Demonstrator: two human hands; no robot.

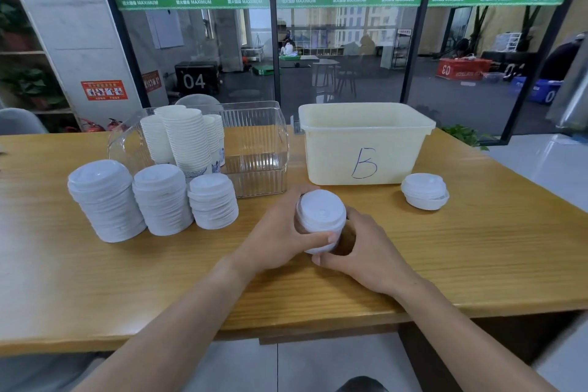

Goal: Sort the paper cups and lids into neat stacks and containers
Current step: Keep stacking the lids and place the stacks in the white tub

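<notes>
- Wooden worktop (95, 280) before a glass wall carries three lid stacks (160, 199) at left.
- Both hands, left hand (280, 232) and right hand (366, 251), curl fingers around a lidded cup (321, 219) near centre.
- Cream bin (366, 143) stands beyond.

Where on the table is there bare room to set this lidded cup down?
Bare wood lies along the near edge of the table, in front of the three lid stacks. Another patch lies between bin B and the small lid pile, running right to the table's end. It is crowded around the clear container.
</notes>
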